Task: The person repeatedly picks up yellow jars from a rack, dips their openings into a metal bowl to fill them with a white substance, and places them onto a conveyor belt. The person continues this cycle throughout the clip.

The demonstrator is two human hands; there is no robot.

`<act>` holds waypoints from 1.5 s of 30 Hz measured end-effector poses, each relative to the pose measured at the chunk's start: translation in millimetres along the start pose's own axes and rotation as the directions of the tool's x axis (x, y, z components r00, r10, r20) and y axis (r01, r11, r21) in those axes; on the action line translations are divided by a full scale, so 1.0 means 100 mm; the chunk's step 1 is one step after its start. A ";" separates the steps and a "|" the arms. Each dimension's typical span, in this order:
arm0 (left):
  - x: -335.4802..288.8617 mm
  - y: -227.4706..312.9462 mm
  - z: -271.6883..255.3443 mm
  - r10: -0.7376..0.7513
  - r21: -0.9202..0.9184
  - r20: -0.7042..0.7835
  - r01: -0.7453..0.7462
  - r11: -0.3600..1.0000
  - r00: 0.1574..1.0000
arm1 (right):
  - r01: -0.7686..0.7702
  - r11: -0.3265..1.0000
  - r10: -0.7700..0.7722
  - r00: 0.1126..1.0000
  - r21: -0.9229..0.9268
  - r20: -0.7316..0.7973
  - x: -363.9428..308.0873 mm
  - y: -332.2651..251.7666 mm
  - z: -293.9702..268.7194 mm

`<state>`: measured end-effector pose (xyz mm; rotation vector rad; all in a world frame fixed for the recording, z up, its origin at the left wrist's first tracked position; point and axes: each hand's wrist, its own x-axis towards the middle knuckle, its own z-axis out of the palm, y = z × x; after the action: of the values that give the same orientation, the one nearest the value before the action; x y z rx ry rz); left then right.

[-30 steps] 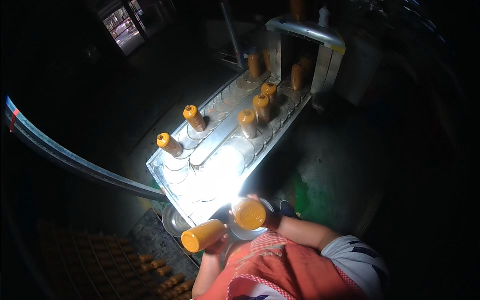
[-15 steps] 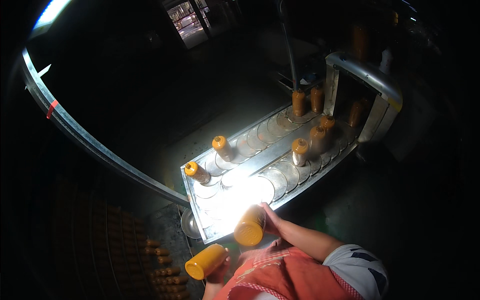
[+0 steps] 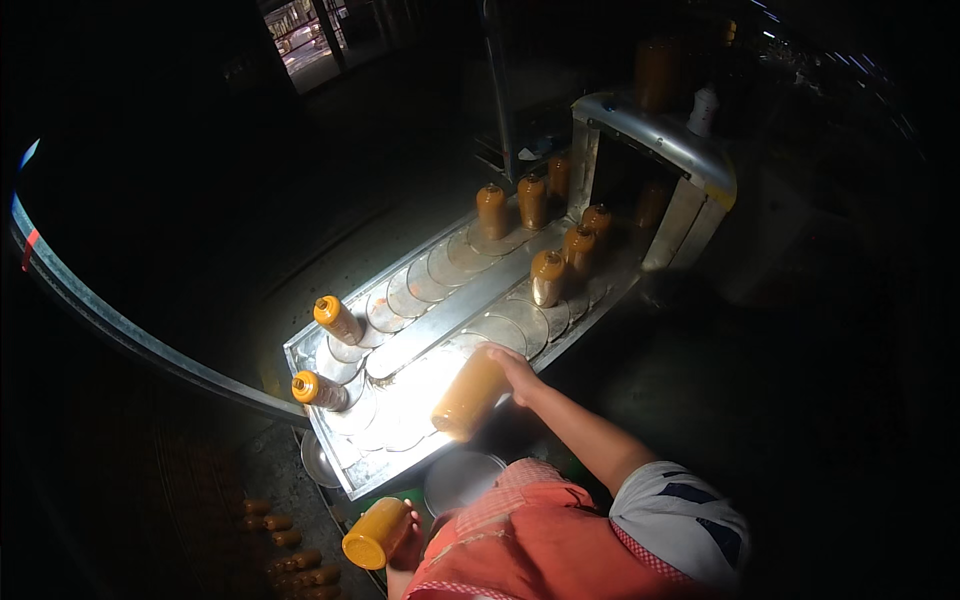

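My right hand [image 3: 516, 374] is closed round the upper end of an orange-brown bottle [image 3: 468, 398]. It holds the bottle tilted above the near side of a metal conveyor [image 3: 415, 340], its round base toward me. Lower down, my left hand [image 3: 408, 540] grips a second orange-brown bottle [image 3: 376, 534], lying nearly sideways with its base facing left. The conveyor carries overlapping round plates in a loop. Two bottles stand at its left end, one a yellow-orange bottle [image 3: 338, 319]. Nearest my right hand on the near lane is an upright bottle [image 3: 547, 279].
A metal arch [image 3: 655, 140] spans the conveyor's far right end, with bottles beside it. A curved rail [image 3: 130, 335] runs along the left. Round metal pans, one a grey pan [image 3: 462, 482], sit below the near edge. Several bottles [image 3: 285, 538] are low at left.
My right hand has carried its bottle up and out over the conveyor. The left hand's bottle is slightly lower left in view. The whole view has shifted; another bottle shows beside the arch.
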<state>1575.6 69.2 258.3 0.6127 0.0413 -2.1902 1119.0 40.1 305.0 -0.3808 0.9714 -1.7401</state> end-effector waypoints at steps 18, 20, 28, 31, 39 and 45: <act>0.70 -0.41 1.75 0.108 0.501 -0.308 0.065 0.863 0.945 | -0.472 0.863 0.466 0.882 0.179 0.077 0.13 -0.32 -0.01; 0.77 -0.50 1.77 0.080 0.493 -0.307 0.086 0.866 0.948 | -0.454 0.874 0.449 0.891 0.175 0.072 0.03 -0.30 -0.05; 0.96 -0.67 1.62 -0.106 0.420 -0.240 0.202 0.885 0.965 | 0.330 0.885 -0.377 0.922 -0.327 -0.089 0.52 -0.97 -0.81; 0.88 -0.60 1.69 -0.258 0.340 -0.052 0.260 0.904 0.965 | 0.348 0.520 -0.609 0.792 -0.780 -0.053 0.86 -1.04 -0.86; 1.59 -1.16 3.12 0.237 0.818 0.085 -0.204 0.538 0.968 | 0.149 0.344 -0.461 0.887 -0.927 -0.028 1.91 -0.98 -1.23; 2.60 -2.04 3.46 0.208 0.748 0.642 -0.543 -0.383 0.738 | 0.368 0.237 -0.697 0.709 -0.899 0.107 1.89 -1.01 -1.63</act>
<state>1144.2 -69.2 411.8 0.9341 -2.0310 -0.9608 872.5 -49.1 244.2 -1.3025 2.2369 -1.7532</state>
